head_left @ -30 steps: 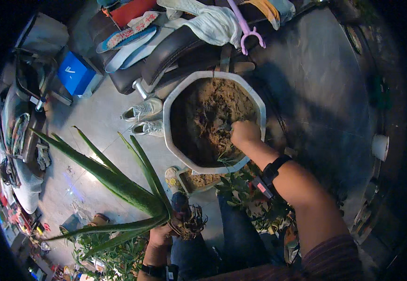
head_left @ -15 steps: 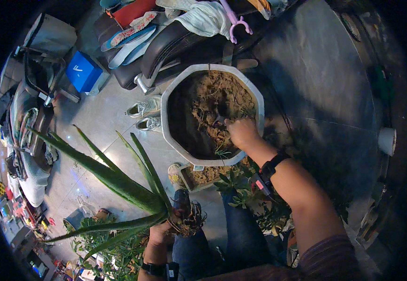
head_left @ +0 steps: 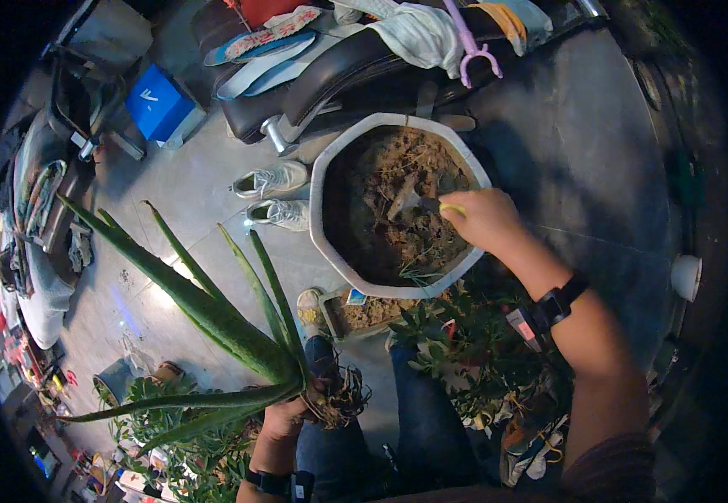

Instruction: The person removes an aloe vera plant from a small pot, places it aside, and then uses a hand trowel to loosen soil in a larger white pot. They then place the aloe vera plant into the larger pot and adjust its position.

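Note:
My left hand (head_left: 287,417) is closed around the base of a large aloe plant (head_left: 238,331). Its long green leaves spread up and to the left, and its bare, tangled roots (head_left: 343,401) stick out to the right of the hand, above my legs. Over the right side of a white octagonal pot (head_left: 317,205), my right hand (head_left: 488,220) grips a small trowel (head_left: 410,201) by its yellowish handle. The trowel's blade rests at the loose brown soil (head_left: 431,155), which is heaped toward the back and right. A small green sprig (head_left: 416,275) lies near the pot's front rim.
Grey sneakers (head_left: 276,180) stand left of the pot, a blue box (head_left: 161,105) farther off. A rectangular soil-filled planter (head_left: 372,318) touches its front. Leafy plants (head_left: 473,339) crowd both sides of my legs. Behind is a dark padded chair (head_left: 322,88) with insoles, cloth and a forked purple stick.
My right hand has drawn back to the right, and the trowel blade now shows more above the soil. The left hand keeps the aloe in nearly the same place. The view has shifted slightly.

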The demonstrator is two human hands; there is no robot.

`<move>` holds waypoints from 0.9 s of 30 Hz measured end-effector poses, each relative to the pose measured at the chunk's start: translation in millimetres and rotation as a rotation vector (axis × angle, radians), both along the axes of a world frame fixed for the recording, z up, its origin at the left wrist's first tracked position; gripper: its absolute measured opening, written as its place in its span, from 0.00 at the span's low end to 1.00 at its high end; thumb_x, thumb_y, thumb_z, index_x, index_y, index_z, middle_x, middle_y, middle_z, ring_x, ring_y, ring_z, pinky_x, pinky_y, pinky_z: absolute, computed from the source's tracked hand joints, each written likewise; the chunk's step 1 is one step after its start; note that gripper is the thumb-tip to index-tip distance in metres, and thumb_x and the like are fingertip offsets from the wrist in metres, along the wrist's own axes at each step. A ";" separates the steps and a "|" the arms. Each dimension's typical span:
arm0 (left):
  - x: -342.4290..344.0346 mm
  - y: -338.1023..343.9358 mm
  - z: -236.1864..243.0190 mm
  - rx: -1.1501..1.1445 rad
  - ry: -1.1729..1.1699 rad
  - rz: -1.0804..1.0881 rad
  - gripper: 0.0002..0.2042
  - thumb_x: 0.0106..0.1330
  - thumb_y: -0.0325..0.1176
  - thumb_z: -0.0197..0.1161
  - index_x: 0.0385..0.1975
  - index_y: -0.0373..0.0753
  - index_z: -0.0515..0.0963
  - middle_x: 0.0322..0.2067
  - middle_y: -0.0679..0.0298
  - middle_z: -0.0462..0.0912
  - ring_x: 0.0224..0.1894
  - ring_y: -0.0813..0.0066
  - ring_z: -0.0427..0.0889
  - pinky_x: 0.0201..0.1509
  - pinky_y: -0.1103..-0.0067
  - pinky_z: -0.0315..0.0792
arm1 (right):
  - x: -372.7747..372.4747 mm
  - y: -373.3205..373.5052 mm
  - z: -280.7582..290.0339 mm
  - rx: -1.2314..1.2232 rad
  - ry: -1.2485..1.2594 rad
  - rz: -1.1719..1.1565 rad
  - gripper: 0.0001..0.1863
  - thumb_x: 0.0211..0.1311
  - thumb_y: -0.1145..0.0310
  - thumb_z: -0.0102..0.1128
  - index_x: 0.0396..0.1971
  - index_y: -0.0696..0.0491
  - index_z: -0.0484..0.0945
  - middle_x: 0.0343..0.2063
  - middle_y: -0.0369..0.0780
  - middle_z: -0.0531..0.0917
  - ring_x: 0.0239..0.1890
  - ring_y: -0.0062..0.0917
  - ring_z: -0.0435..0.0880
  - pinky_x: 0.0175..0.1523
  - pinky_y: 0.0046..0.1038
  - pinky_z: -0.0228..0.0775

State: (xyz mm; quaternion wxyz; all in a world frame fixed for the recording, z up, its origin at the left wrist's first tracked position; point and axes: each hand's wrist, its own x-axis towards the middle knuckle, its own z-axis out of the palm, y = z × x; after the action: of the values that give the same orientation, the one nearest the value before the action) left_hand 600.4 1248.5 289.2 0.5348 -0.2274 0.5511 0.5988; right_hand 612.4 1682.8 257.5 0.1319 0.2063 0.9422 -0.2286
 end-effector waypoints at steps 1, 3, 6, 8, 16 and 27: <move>-2.0 -4.3 -3.8 0.025 0.010 0.018 0.12 0.47 0.29 0.68 0.31 0.35 0.75 0.34 0.59 0.79 0.34 0.70 0.78 0.36 0.77 0.73 | -17.0 -6.1 -2.5 0.053 -0.063 0.043 0.11 0.52 0.60 0.57 0.33 0.46 0.82 0.27 0.43 0.82 0.33 0.39 0.81 0.39 0.39 0.72; -6.7 -14.1 -11.2 0.039 0.041 0.036 0.14 0.47 0.27 0.67 0.34 0.33 0.74 0.33 0.59 0.79 0.36 0.67 0.78 0.39 0.73 0.74 | -49.0 -20.8 -16.2 0.176 -0.131 0.141 0.10 0.52 0.59 0.57 0.31 0.45 0.82 0.25 0.43 0.82 0.31 0.39 0.81 0.37 0.38 0.73; -19.0 -28.0 -20.7 0.004 0.003 0.027 0.15 0.46 0.25 0.67 0.36 0.32 0.73 0.34 0.58 0.79 0.37 0.65 0.79 0.40 0.71 0.75 | -84.8 -51.7 -46.7 0.208 -0.331 0.106 0.09 0.49 0.62 0.56 0.28 0.48 0.82 0.25 0.44 0.82 0.31 0.39 0.81 0.36 0.40 0.73; -24.5 -31.2 -22.5 0.007 0.007 0.049 0.16 0.47 0.25 0.67 0.36 0.32 0.73 0.34 0.57 0.79 0.37 0.64 0.80 0.40 0.71 0.75 | -92.6 -53.9 -56.0 0.230 -0.263 0.096 0.09 0.48 0.67 0.54 0.26 0.52 0.82 0.26 0.45 0.82 0.32 0.39 0.82 0.37 0.38 0.74; -50.4 -24.4 -1.1 -0.002 0.053 0.094 0.16 0.47 0.29 0.69 0.35 0.33 0.74 0.33 0.57 0.80 0.37 0.65 0.79 0.41 0.71 0.75 | -78.1 -59.0 -52.3 0.214 -0.305 0.101 0.09 0.50 0.71 0.50 0.26 0.53 0.81 0.28 0.45 0.82 0.33 0.39 0.83 0.36 0.38 0.75; -56.3 -31.5 -0.1 0.057 0.048 0.056 0.14 0.48 0.29 0.68 0.34 0.34 0.74 0.33 0.60 0.78 0.38 0.66 0.78 0.47 0.69 0.72 | -16.4 -53.3 -38.8 0.001 -0.174 -0.172 0.14 0.53 0.61 0.57 0.39 0.48 0.79 0.30 0.45 0.82 0.35 0.41 0.80 0.41 0.39 0.72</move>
State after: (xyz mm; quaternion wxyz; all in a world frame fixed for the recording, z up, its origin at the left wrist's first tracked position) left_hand 544.1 1217.0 289.1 0.5110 -0.2129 0.5397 0.6343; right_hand 596.0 1629.6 218.7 0.1930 0.3055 0.9062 -0.2196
